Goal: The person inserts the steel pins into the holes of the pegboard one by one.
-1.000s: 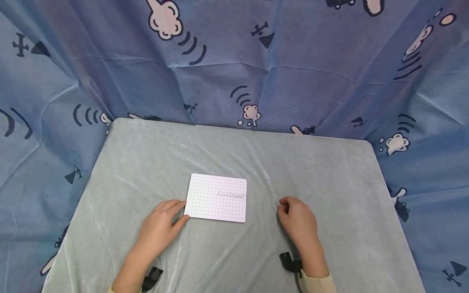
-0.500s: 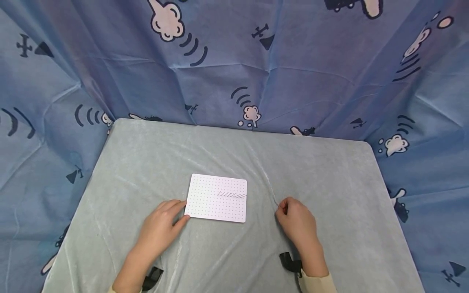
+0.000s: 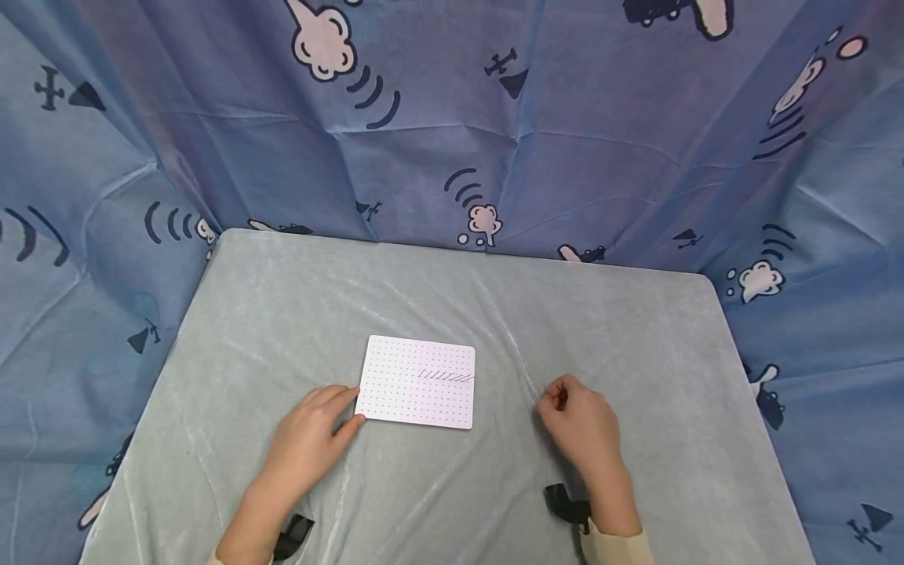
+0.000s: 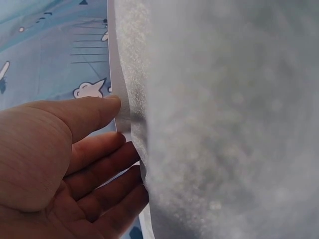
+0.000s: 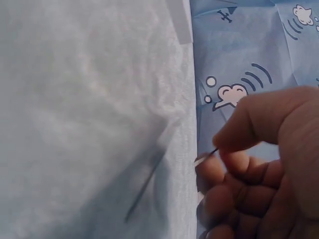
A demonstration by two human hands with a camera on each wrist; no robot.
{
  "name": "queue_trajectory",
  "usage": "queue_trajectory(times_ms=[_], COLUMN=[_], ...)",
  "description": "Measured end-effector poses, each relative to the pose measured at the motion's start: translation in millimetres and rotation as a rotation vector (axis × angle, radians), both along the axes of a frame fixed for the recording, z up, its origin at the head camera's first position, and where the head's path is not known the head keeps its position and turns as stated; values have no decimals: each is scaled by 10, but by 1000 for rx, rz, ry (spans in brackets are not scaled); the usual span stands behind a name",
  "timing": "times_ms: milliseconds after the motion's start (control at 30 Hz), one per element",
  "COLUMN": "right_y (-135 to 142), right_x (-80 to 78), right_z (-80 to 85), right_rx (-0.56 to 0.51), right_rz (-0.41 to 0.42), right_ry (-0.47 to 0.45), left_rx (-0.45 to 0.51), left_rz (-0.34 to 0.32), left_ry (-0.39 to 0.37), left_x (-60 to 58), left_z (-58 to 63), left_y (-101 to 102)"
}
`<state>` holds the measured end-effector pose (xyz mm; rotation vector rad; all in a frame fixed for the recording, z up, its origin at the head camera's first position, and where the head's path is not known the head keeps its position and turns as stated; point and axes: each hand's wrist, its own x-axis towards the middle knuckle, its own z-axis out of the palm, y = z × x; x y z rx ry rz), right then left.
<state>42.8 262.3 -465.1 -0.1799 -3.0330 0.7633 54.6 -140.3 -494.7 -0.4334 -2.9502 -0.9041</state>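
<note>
A white rectangular pegboard [image 3: 413,404] with rows of small holes lies flat on the cloth. Several thin pins [image 3: 446,376] make a slanted row from its middle to its right edge. At the board's lower left corner, my left hand [image 3: 311,431] touches the edge with thumb and index fingertips, the fingers nearly straight. To the right of the board, my right hand [image 3: 582,424] pinches a thin dark pin [image 5: 208,155] between thumb and fingertip. Much of that pin is hidden by the fingers. Another thin dark pin-like line [image 5: 144,188] shows on the cloth in the right wrist view, blurred.
Pale grey-green cloth [image 3: 318,290] with creases covers the table. A blue patterned curtain [image 3: 424,94] rises behind and along both sides. Black wrist straps [image 3: 565,502] sit near the sleeves.
My right hand has shifted slightly right, its fingertips tilting up a little. The left hand and pegboard stay where they were.
</note>
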Motion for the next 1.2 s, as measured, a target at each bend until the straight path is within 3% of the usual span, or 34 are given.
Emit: queue_trajectory(times_ms=[467, 667, 1000, 1200], right_y=[-64, -191, -484, -650], right_x=[-62, -93, -101, -74], right_z=[108, 156, 58, -23], right_rx=[-148, -260, -554, -599], right_rz=[89, 130, 248, 240], right_ry=[61, 119, 278, 299], left_rx=[6, 7, 11, 6], left_rz=[6, 5, 8, 7], left_ry=[0, 2, 0, -2], left_x=[7, 4, 6, 3], left_z=[-16, -27, -33, -26], left_y=[-6, -8, -5, -7])
